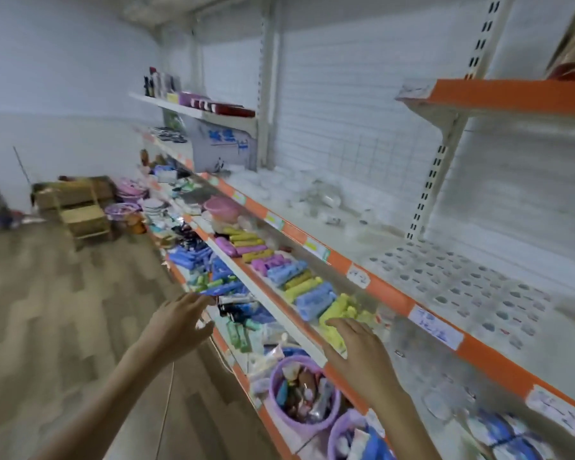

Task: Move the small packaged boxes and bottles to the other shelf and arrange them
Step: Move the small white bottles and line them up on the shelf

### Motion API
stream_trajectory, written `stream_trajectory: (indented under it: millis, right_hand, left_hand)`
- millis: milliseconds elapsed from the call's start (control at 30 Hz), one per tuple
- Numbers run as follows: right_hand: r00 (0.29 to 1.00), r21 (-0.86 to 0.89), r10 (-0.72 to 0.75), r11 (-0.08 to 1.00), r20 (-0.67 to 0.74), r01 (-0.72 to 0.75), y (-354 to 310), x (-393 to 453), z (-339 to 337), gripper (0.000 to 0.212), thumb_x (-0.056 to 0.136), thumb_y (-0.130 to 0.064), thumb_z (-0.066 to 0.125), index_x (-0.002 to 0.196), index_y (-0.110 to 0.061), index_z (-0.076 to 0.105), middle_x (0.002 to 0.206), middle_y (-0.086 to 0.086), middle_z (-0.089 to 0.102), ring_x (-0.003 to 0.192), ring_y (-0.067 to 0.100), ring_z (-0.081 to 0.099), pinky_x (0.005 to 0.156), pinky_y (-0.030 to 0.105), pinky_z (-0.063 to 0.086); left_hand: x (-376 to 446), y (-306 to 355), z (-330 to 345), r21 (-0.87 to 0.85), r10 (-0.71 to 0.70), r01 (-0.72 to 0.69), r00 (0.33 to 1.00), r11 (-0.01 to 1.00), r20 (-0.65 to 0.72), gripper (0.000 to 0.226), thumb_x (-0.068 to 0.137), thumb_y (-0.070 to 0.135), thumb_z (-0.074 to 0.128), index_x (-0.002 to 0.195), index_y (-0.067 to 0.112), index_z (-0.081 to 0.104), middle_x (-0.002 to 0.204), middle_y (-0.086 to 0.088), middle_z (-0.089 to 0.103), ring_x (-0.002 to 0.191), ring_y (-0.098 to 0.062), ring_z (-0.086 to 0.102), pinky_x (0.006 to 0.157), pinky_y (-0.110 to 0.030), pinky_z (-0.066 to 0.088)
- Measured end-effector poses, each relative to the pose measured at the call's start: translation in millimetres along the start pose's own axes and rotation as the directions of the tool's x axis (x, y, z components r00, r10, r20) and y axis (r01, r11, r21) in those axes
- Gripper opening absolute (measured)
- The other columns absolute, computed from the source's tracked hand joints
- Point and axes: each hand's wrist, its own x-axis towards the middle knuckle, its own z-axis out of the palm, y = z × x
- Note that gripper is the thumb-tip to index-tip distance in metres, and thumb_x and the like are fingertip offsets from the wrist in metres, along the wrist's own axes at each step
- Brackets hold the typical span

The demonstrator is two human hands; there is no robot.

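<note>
Now, left hand [180, 322]: fingers spread, holding nothing, just off the front edge of the lower shelf [243, 376].
Right hand [356, 351]: flat, empty, over the middle shelf's front edge [292, 322].
Small packs [312, 298]: colourful, blurred, perhaps wrapped rolls, lying on the middle shelf just beyond the right fingertips.
Purple tub [304, 393]: on the lower shelf between both wrists.

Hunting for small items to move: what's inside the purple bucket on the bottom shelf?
The purple bucket holds a jumble of small packets and tubes, too blurred to identify. Whatever lies beneath the top layer is covered.
</note>
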Motion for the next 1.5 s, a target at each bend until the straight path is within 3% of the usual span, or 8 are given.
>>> stream_trajectory:
  millis: [133, 267, 433, 967, 1100, 1233, 1367, 1500]
  right_hand:
    - [1.0, 0.061, -0.001, 0.998, -0.011, 0.002, -38, 77, 26, 0.04, 0.094, -0.039, 0.045, 0.132, -0.026, 0.045, 0.13, -0.011, 0.05, 0.119, 0.01, 0.047, 0.094, 0.022, 0.037]
    - [0.998, 0.115, 0.03, 0.993, -0.049, -0.024, -59, 140, 43, 0.039, 0.092, -0.036, 0.051, 0.129, -0.025, 0.047, 0.129, -0.011, 0.05, 0.12, 0.01, 0.045, 0.095, 0.023, 0.037]
    - [0.992, 0.113, 0.099, 0.99, -0.079, -0.089, -47, 206, 47, 0.036, 0.09, -0.036, 0.053, 0.125, -0.027, 0.052, 0.125, -0.009, 0.054, 0.114, 0.011, 0.05, 0.088, 0.024, 0.039]
    - [0.943, 0.065, 0.235, 0.972, -0.236, -0.226, 109, 451, 4, 0.036, 0.089, -0.032, 0.056, 0.124, -0.024, 0.053, 0.125, -0.007, 0.053, 0.119, 0.014, 0.046, 0.094, 0.026, 0.038]
    - [0.943, 0.091, 0.284, 0.958, -0.174, -0.272, 136, 500, 12, 0.036, 0.088, -0.033, 0.056, 0.124, -0.025, 0.052, 0.124, -0.005, 0.053, 0.118, 0.016, 0.047, 0.096, 0.031, 0.041]
    - [0.932, 0.029, 0.343, 0.939, -0.116, -0.342, 155, 538, 22, 0.039, 0.089, -0.032, 0.055, 0.127, -0.022, 0.05, 0.129, -0.001, 0.052, 0.121, 0.018, 0.043, 0.099, 0.033, 0.038]
    - [0.907, -0.04, 0.41, 0.909, -0.098, -0.415, 174, 566, 33, 0.042, 0.092, -0.029, 0.051, 0.132, -0.018, 0.045, 0.137, 0.0, 0.046, 0.128, 0.02, 0.037, 0.103, 0.033, 0.033]
    - [0.882, -0.091, 0.46, 0.879, -0.096, -0.468, 184, 596, 45, 0.046, 0.094, -0.029, 0.047, 0.138, -0.015, 0.038, 0.143, 0.001, 0.04, 0.132, 0.019, 0.033, 0.106, 0.032, 0.029]
  left_hand:
    - [45, -77, -6, 0.018, 0.006, -0.006, 1.0, 1.0, 0.016, 0.043, 0.069, 0.042, 0.047, 0.097, 0.018, 0.068, 0.084, -0.002, 0.066, 0.08, -0.025, 0.066, 0.062, -0.031, 0.053]
    - [100, -124, -8, 0.039, 0.036, -0.037, 0.999, 0.999, 0.022, 0.041, 0.082, 0.039, 0.051, 0.118, 0.02, 0.059, 0.11, -0.002, 0.063, 0.104, -0.022, 0.058, 0.083, -0.033, 0.047]
    - [179, -146, 8, 0.002, 0.095, -0.095, 0.995, 0.995, 0.027, 0.04, 0.089, 0.036, 0.053, 0.127, 0.024, 0.051, 0.125, 0.004, 0.055, 0.11, -0.011, 0.053, 0.082, -0.021, 0.043]
    - [501, -74, 87, -0.098, 0.427, -0.42, 0.901, 0.902, 0.068, 0.045, 0.089, 0.038, 0.051, 0.131, 0.025, 0.042, 0.132, 0.004, 0.047, 0.122, -0.014, 0.042, 0.095, -0.027, 0.037]
    - [560, -51, 110, -0.018, 0.605, -0.606, 0.793, 0.796, 0.072, 0.059, 0.08, 0.037, 0.063, 0.132, 0.019, 0.044, 0.134, -0.002, 0.047, 0.127, -0.019, 0.04, 0.1, -0.031, 0.038]
    - [604, -29, 125, 0.186, 0.797, -0.798, 0.596, 0.573, 0.103, 0.078, 0.041, 0.048, 0.076, 0.111, 0.018, 0.062, 0.108, 0.003, 0.064, 0.102, -0.015, 0.062, 0.079, -0.021, 0.053]
    - [644, -6, 143, 0.122, 0.87, -0.907, 0.422, 0.404, 0.257, 0.069, 0.068, 0.027, 0.07, 0.131, 0.009, 0.047, 0.133, -0.009, 0.047, 0.131, -0.023, 0.037, 0.108, -0.028, 0.027]
    - [668, 1, 158, 0.011, 0.874, -0.936, 0.333, 0.352, 0.353, 0.055, 0.075, 0.034, 0.067, 0.122, 0.012, 0.048, 0.124, -0.007, 0.05, 0.122, -0.022, 0.037, 0.106, -0.024, 0.024]
